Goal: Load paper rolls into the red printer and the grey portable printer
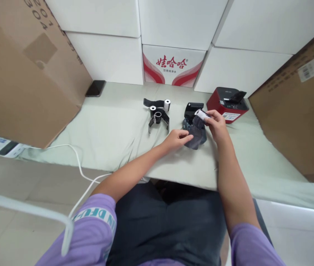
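Observation:
My right hand (216,123) grips a small white paper roll (202,114) with its fingertips. From that roll a dark strip (195,136) hangs down toward me, and the fingers of my left hand (178,140) close together at its lower left side; the exact grip is partly hidden. Beneath the strip lies a small dark label printer (203,137) with its black lid (193,109) raised. To the left on the cloth are a white roll (167,105) with a black strip, a smaller roll (152,108) and a dark hollow core (157,117) with curling strip pieces.
A red and black boxy device (226,105) stands behind my right hand. Large cardboard boxes flank the cloth-covered table (112,136) on the left (26,74) and right (303,107). A phone (95,88) lies at the back left. White cables (79,166) hang over the front edge.

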A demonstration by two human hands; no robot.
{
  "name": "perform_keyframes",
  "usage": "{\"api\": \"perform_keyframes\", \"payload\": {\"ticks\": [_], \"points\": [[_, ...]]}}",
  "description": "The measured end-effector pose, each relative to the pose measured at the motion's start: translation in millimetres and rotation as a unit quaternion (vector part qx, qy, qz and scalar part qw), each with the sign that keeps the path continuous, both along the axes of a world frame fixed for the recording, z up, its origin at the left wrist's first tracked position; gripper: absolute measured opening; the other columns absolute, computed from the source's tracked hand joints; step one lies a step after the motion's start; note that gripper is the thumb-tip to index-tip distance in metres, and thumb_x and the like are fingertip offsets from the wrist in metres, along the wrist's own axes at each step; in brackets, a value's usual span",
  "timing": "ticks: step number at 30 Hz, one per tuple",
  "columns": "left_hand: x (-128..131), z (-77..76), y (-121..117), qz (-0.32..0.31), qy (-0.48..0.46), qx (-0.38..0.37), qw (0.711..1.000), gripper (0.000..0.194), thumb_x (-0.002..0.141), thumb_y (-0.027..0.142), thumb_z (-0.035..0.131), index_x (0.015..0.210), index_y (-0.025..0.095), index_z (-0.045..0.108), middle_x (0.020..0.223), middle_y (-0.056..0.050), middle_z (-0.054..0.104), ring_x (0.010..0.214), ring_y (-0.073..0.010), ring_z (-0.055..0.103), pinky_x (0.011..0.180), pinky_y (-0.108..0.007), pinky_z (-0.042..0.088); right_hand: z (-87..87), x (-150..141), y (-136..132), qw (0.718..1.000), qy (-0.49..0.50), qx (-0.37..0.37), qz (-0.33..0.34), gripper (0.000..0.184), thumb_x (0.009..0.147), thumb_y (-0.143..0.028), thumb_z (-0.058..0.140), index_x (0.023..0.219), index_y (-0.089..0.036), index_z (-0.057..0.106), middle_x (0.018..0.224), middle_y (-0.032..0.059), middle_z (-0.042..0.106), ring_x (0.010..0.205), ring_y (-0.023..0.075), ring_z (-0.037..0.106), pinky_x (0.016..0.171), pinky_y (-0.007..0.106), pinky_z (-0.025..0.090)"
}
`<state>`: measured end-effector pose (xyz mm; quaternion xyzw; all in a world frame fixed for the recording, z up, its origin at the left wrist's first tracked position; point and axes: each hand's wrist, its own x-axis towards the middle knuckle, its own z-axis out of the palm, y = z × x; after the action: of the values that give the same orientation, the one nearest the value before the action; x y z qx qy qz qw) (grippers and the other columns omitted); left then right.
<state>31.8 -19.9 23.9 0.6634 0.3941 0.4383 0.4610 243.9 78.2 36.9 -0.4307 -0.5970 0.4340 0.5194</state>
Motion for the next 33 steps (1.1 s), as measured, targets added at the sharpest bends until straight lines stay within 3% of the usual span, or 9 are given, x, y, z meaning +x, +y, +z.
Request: {"api": "perform_keyframes", "payload": {"ticks": [3,7,11,15,19,24,28,33], "points": [[0.4,2.5,-2.4,-0.032,0.027,0.001,0.999,0.053,0.09,0.052,0.058,0.059,0.02,0.029,0.061,0.005,0.027,0.06,-0.0092,0.029,0.058,-0.027,0.024,3.5,0.7,-4.8,0.998,-0.049,0.032,0.009,0.027,0.068,-0.034,0.077,0.09,-0.026,0.065,0.062,-0.0068,0.049,0.059,0.0128,0.047,0.058,0.026,0.038],[0.0,2.9,-2.9,-0.078,0.058,-0.027,0.995,0.053,0.086,0.054,0.06,0.055,0.02,0.034,0.055,0.006,0.031,0.056,-0.0086,0.031,0.056,-0.026,0.023,6.3,-2.6,-10.2,0.988,-0.137,0.071,0.017,0.027,0.07,-0.032,0.075,0.094,-0.025,0.066,0.077,-0.0031,0.064,0.068,0.0149,0.053,0.063,0.027,0.041],[-1.8,2.4,-1.7,-0.114,0.072,-0.051,0.99,0.05,0.085,0.054,0.062,0.054,0.018,0.045,0.052,0.005,0.043,0.053,-0.0081,0.037,0.055,-0.025,0.026,1.4,-6.3,-8.7,0.973,-0.212,0.093,0.017,0.025,0.072,-0.031,0.069,0.096,-0.024,0.069,0.086,0.0005,0.065,0.074,0.018,0.053,0.068,0.032,0.044],[-3.4,2.7,-1.5,-0.12,0.079,-0.055,0.988,0.049,0.085,0.054,0.062,0.054,0.018,0.048,0.052,0.005,0.046,0.052,-0.0078,0.037,0.054,-0.025,0.026,-3.6,-6.0,-4.7,0.949,-0.284,0.141,-0.003,0.024,0.075,-0.029,0.068,0.097,-0.025,0.074,0.096,0.0066,0.061,0.092,0.0259,0.056,0.083,0.041,0.05],[-3.9,2.6,-2.2,-0.122,0.078,-0.056,0.988,0.049,0.086,0.051,0.063,0.054,0.018,0.046,0.051,0.005,0.045,0.051,-0.0073,0.037,0.053,-0.025,0.026,-4.3,-4.1,-2.8,0.942,-0.302,0.145,-0.011,0.024,0.08,-0.034,0.069,0.101,-0.025,0.076,0.094,0.0071,0.055,0.096,0.0283,0.056,0.09,0.047,0.05],[-3.7,1.8,-1.6,-0.117,0.09,-0.046,0.988,0.048,0.086,0.05,0.063,0.054,0.018,0.048,0.051,0.005,0.048,0.052,-0.0075,0.039,0.054,-0.025,0.027,-2.5,-4.0,-4.1,0.943,-0.295,0.154,0.021,0.025,0.083,-0.033,0.067,0.106,-0.027,0.076,0.087,0.0048,0.057,0.091,0.0267,0.056,0.089,0.045,0.049],[-3.6,1.9,-1.4,-0.113,0.083,-0.04,0.989,0.048,0.087,0.05,0.063,0.054,0.018,0.048,0.051,0.005,0.047,0.051,-0.0078,0.039,0.053,-0.025,0.027,-3.2,-4.0,-4.5,0.941,-0.287,0.176,0.02,0.028,0.084,-0.033,0.067,0.11,-0.026,0.076,0.093,0.0059,0.059,0.094,0.0271,0.058,0.092,0.046,0.05],[-3.6,3.6,-1.7,-0.113,0.089,-0.032,0.989,0.048,0.087,0.05,0.063,0.053,0.018,0.048,0.051,0.004,0.049,0.05,-0.0078,0.038,0.054,-0.025,0.028,-12.3,-0.9,0.2,0.933,-0.318,0.168,0.013,0.029,0.085,-0.033,0.065,0.11,-0.025,0.078,0.109,0.0095,0.06,0.111,0.03,0.057,0.107,0.053,0.047]]}}
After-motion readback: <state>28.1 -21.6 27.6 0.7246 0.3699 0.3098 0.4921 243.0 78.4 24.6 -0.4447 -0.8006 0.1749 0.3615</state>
